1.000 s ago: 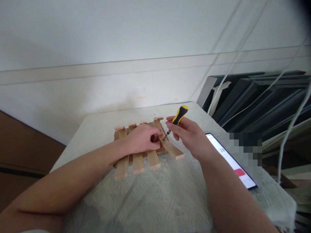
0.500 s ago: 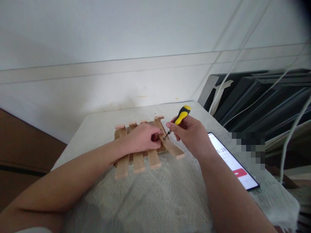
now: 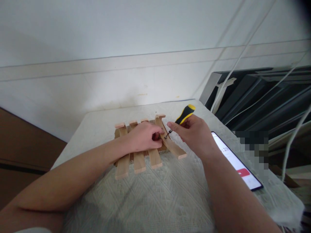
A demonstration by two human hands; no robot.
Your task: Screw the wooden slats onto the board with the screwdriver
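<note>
A wooden rack lies on the cloth, with several pale slats hooked at their far ends across a brown backboard (image 3: pixel 132 157). The rightmost slat (image 3: pixel 177 150) sits at a slant to the others. My left hand (image 3: pixel 145 136) rests over the rack, fingers curled, with thumb and fingertips closed at this slat's left edge. A yellow and black screwdriver (image 3: pixel 186 114) is pinched by my right hand (image 3: pixel 193 132), its handle leaning up to the right. Its tip meets a dark screw (image 3: pixel 165 137) in the slanted slat. My left palm hides the middle of the rack.
A phone with a lit screen (image 3: pixel 233 158) lies right of my right forearm. White textured cloth (image 3: pixel 150 197) covers the table, which meets a white wall (image 3: pixel 116 87). Dark panels (image 3: pixel 262 94) and a white cable (image 3: pixel 295 132) are at the right.
The screwdriver's handle has turned in my right fingers, showing more black, and leans a little further right. My left hand stays on the rack. The whole view has shifted slightly.
</note>
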